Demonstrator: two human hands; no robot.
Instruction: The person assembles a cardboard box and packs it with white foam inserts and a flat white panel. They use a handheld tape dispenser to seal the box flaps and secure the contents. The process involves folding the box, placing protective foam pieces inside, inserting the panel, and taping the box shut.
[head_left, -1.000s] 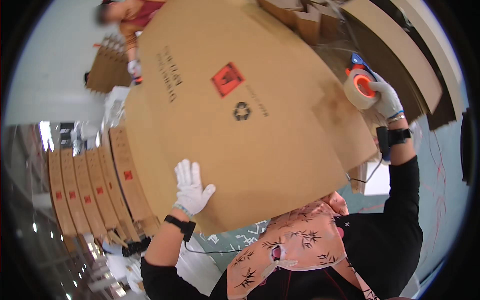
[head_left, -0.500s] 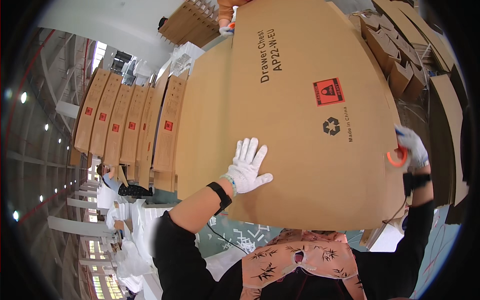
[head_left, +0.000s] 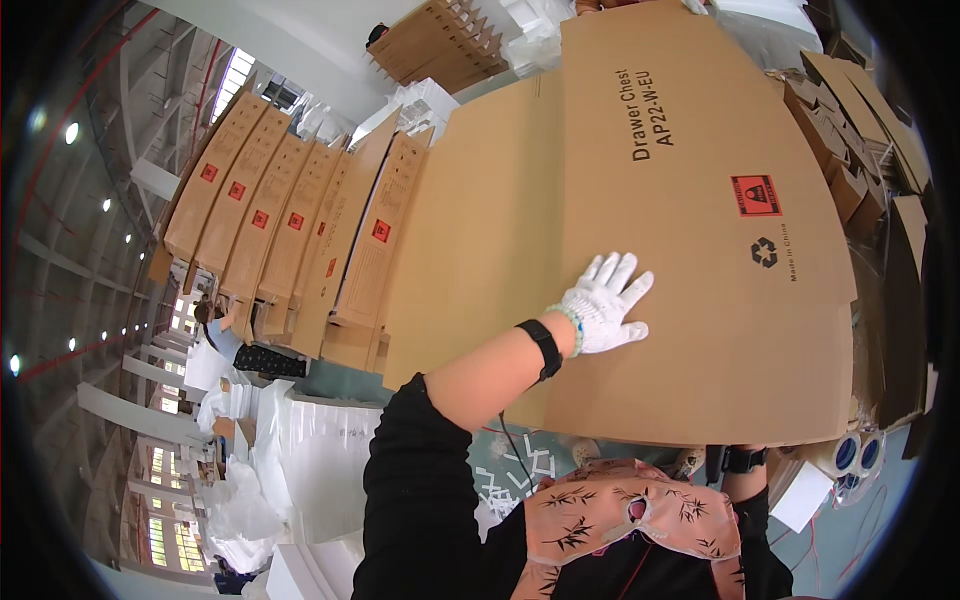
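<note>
A large brown cardboard carton [head_left: 690, 330] with black print, a red label and a recycling mark lies in front of me. My left hand [head_left: 605, 305], in a white knit glove, rests palm down on its near part with the fingers spread; nothing is in it. My right forearm reaches the carton's near edge at the right, where a black wrist strap [head_left: 743, 460] shows. The carton hides my right hand and its fingers. A wide cardboard flap [head_left: 480, 230] spreads from the carton's left side.
A row of upright cartons [head_left: 290, 220] with red labels stands at the left, near a person [head_left: 235, 345]. Folded cardboard pieces [head_left: 840, 150] lie at the far right. Tape rolls [head_left: 860, 455] sit at the near right. White foam scraps [head_left: 510, 470] litter the floor.
My right hand has gone from the carton's right edge, beside an orange ring, to beneath its near edge. The view has shifted left; my left hand stays flat on the carton.
</note>
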